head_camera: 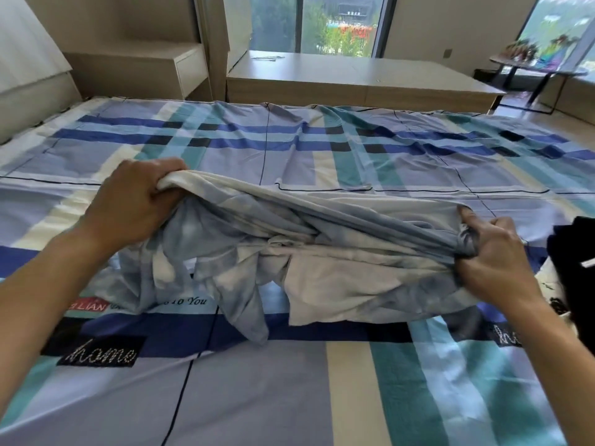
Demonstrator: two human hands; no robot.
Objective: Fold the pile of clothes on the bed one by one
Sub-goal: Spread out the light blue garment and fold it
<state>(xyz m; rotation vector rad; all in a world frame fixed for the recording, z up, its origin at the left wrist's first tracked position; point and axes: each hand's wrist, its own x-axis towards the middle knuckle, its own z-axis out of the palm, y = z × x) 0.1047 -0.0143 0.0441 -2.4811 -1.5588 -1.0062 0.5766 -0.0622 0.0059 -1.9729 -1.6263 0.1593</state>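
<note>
A pale blue and white tie-dye garment (pixel 302 252) hangs stretched between both hands, a little above the bed (pixel 289 391), and its lower folds droop onto the sheet. My left hand (pixel 135 201) grips its left end with curled fingers. At the right end, my right hand (pixel 495 255) grips bunched cloth. A dark pile of clothes (pixel 573 268) lies at the right edge of the view, partly cut off.
The bed carries a blue, teal and cream plaid sheet with "home" printed on it. Beyond its far edge stand a low wooden platform (pixel 354 75), a pale cabinet (pixel 154 69) and large windows. A small dark table (pixel 534 64) stands at the far right.
</note>
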